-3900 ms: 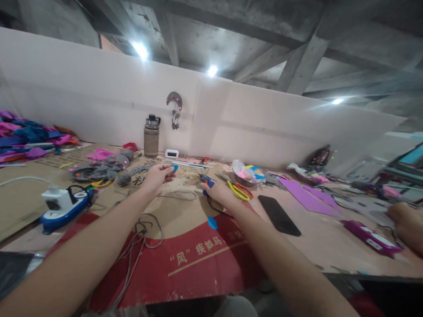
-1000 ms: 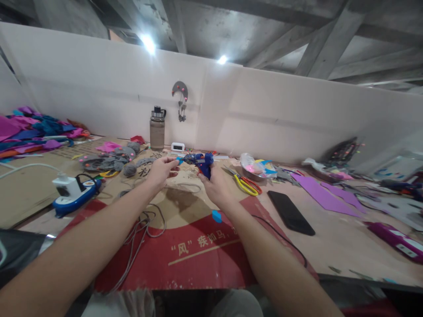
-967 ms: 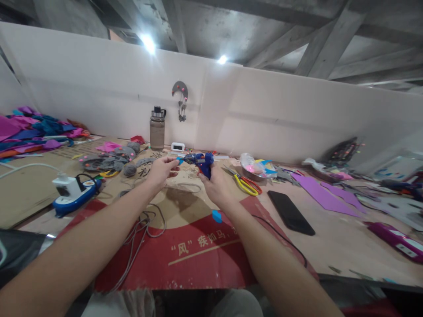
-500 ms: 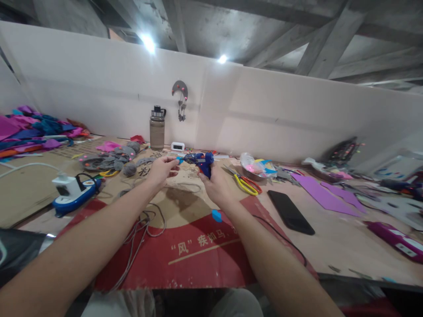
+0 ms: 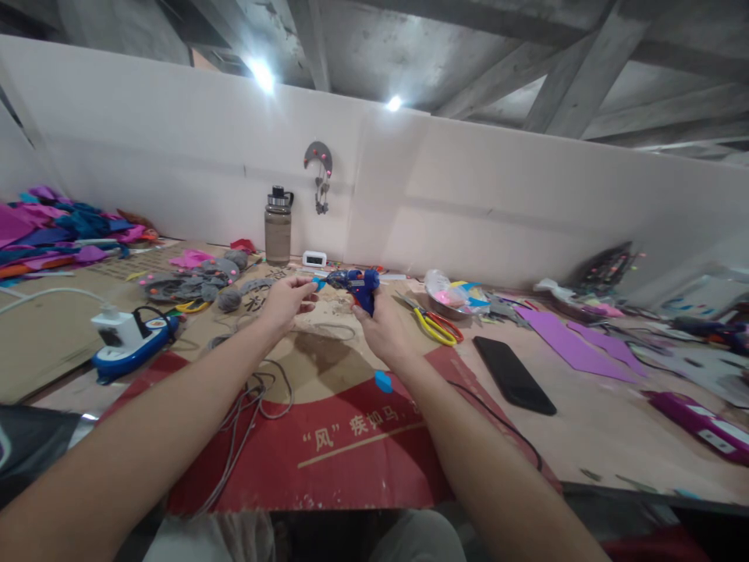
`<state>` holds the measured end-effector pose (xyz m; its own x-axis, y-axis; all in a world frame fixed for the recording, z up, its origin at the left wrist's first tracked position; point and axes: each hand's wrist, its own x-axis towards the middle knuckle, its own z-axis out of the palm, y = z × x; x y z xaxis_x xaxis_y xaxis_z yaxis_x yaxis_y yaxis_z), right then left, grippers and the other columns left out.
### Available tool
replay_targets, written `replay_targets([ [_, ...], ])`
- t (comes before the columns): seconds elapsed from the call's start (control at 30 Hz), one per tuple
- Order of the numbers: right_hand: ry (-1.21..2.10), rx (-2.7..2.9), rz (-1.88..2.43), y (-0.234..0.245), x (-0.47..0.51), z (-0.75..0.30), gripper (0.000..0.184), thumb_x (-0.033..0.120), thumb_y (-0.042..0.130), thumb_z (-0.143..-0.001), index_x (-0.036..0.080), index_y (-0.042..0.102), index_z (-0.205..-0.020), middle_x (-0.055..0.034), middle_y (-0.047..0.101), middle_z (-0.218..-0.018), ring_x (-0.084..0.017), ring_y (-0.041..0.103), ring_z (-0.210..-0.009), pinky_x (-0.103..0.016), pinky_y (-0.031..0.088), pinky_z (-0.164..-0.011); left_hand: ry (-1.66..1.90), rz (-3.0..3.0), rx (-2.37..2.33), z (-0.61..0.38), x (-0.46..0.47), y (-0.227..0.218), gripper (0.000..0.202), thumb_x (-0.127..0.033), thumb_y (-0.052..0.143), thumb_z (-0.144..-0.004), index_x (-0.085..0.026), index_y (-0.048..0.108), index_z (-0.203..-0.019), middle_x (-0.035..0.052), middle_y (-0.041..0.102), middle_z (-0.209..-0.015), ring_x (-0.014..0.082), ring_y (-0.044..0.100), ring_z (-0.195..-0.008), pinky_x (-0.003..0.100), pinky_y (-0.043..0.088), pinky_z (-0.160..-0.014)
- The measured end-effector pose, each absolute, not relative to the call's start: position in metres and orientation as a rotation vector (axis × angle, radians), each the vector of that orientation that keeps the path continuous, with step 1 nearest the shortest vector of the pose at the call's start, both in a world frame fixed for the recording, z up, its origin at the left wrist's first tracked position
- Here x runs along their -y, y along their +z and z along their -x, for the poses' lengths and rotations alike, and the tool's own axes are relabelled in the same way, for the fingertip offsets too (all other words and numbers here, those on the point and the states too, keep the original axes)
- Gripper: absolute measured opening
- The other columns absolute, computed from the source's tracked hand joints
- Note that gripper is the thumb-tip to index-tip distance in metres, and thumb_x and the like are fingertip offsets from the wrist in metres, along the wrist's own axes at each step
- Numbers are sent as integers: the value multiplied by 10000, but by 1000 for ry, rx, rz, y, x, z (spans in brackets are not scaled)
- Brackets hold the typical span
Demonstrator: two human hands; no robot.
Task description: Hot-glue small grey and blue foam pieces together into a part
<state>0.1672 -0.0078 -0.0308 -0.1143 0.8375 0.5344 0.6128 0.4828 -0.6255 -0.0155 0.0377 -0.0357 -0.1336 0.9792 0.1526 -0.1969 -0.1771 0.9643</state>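
blue and small, a scrap (image 5: 318, 283) is pinched in the left hand (image 5: 285, 304), just beside the front of a glue gun (image 5: 363, 289) that the right hand (image 5: 385, 325) grips. gluing seems the step in hand; the next move likely calls for a steady pinch. beneath lies red-and-tan cardboard (image 5: 351, 484) on a pale table (image 5: 585, 421); behind, a white partition (image 5: 438, 179) under concrete beams (image 5: 620, 70).

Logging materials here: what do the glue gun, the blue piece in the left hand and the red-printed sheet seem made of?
Glue gun: probably hard plastic, smooth blue body, slight shine. Blue piece: felt or foam perhaps, matte-looking, too small to settle. Red-printed sheet: likely cardboard, bare brown beside the red.
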Motion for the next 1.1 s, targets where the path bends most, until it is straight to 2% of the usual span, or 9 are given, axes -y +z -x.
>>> replay_targets([
  [1.1,334,1796,1245,-28,10,-167,360,264,469,-789,204,436,-1142,-87,602,-999,-231,567,-868,-365,441,-772,1501,-1112,-1054,14,-34,-34,238,-244,733,-574,-135,591,-732,11,584,-639,94,552,-541,193,412,-457],
])
